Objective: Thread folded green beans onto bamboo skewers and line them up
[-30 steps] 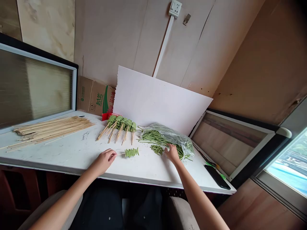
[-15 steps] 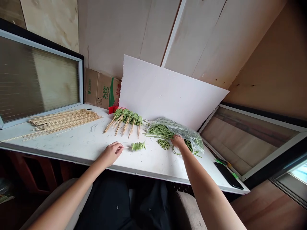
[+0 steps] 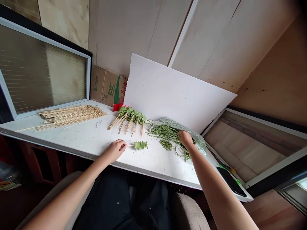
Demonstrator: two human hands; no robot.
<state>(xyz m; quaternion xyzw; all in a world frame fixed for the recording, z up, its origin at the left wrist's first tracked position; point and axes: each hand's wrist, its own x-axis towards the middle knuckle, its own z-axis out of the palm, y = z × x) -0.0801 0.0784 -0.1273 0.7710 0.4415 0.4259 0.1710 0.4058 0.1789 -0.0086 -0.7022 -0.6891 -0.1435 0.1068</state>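
My left hand (image 3: 117,149) is closed in a pinch on the bare end of a bamboo skewer (image 3: 130,145). Cut green bean pieces (image 3: 141,145) are threaded side by side along its other end, just over the table. My right hand (image 3: 186,138) has its fingers curled among long green beans (image 3: 164,131), at the mouth of a clear plastic bag (image 3: 200,142); its fingertips are partly hidden. A small heap of short-cut bean pieces (image 3: 166,145) lies left of that hand. Loose bean ends (image 3: 185,156) trail out below it.
Finished bean skewers (image 3: 131,115) are stacked at the back, handles toward me. Many bare bamboo skewers (image 3: 72,115) lie at the left. A white board (image 3: 177,92) and a cardboard box (image 3: 109,86) stand behind. On the right is a black phone (image 3: 231,181) near the white table's (image 3: 153,167) edge.
The view has shifted a little, so the scene sits farther right. My right hand has moved slightly back and right among the beans, and more bean ends show below it. The left hand keeps its hold.
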